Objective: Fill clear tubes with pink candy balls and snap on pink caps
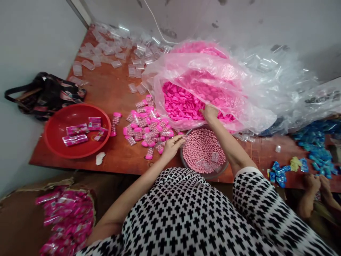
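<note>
My left hand is closed in a pinch at the left rim of a grey bowl, on a small clear plastic container mostly hidden by the fingers. Pink round beads fill the bowl, and a few clear containers lie on them. Beyond it, my right hand reaches into an open plastic bag, its fingers curled down on pink plastic caps; the fingertips are partly hidden. Left of the bowl lies a pile of bead-filled containers with pink caps.
A red basin with several pink packets stands left, near a black bag. Empty clear containers lie at the back. Below left, a box holds pink packets. At right are blue packets and another person's hands.
</note>
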Available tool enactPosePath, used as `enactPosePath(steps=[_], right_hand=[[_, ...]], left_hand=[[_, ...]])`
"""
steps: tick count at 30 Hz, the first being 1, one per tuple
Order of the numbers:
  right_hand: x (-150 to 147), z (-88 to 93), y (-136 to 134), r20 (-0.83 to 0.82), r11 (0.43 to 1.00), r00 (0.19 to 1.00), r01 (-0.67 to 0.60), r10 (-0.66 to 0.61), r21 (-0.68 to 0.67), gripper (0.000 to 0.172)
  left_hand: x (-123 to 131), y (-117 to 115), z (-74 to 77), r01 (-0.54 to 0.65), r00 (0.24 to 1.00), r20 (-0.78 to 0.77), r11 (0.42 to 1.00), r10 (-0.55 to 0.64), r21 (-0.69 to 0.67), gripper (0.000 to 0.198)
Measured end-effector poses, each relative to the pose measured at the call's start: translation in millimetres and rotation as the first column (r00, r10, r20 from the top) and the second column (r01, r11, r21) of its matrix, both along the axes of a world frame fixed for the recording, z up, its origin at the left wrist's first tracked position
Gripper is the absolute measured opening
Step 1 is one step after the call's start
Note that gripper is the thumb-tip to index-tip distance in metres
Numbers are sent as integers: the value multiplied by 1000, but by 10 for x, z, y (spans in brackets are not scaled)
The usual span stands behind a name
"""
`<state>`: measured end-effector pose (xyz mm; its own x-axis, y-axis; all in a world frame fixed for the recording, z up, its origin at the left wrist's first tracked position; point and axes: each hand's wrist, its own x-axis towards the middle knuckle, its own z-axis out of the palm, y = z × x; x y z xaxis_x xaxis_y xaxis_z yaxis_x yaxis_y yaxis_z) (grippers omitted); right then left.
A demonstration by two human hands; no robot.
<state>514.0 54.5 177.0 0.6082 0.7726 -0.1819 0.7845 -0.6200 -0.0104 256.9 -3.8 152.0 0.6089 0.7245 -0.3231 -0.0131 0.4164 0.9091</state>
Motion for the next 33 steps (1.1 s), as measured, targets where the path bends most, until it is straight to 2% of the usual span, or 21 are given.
enactPosePath(steps=[5, 7, 9, 12, 14, 17, 19, 22, 28, 33], right_hand=[[104, -15, 69, -78, 1000, 997, 27, -28, -13, 30], [162, 37, -9, -122, 999, 992, 37, -36, 4, 26], [175, 115, -167, -166, 995, 986, 18, -2, 99, 23], [33, 253, -528, -312, 929, 928, -82, 204, 362, 29], [-164, 349, -796, -432, 855, 813, -147, 391, 498, 33], [-492, 470, -1117, -467, 764, 651, -288, 598, 577, 30], [-647, 513, -1240, -399, 703, 611, -406, 684, 584, 29], [-742, 506, -1327, -297, 666, 628, -503, 720, 551, 29], [-803, 390, -1484, -246, 661, 655, -515, 714, 546, 26], [-869, 331, -1557, -153, 656, 681, -581, 716, 482, 24]], left_hand=[[26, 65, 33, -15, 997, -71, 990, 25, 139, 40], [52, 89, 42, -16, 998, -62, 986, 27, 166, 38], [80, 107, 53, -7, 997, -78, 979, 23, 202, 35], [120, 111, 84, 35, 991, -133, 951, 7, 308, 30], [146, 94, 112, 81, 986, -164, 921, -19, 380, 28], [175, 47, 144, 131, 976, -214, 869, -29, 477, 26], [178, 8, 151, 148, 973, -230, 834, -25, 532, 24], [155, -45, 152, 166, 970, -240, 793, -26, 587, 23], [83, -133, 205, 191, 968, -250, 751, -35, 632, 22], [82, -172, 242, 264, 950, -309, 656, -49, 707, 24]])
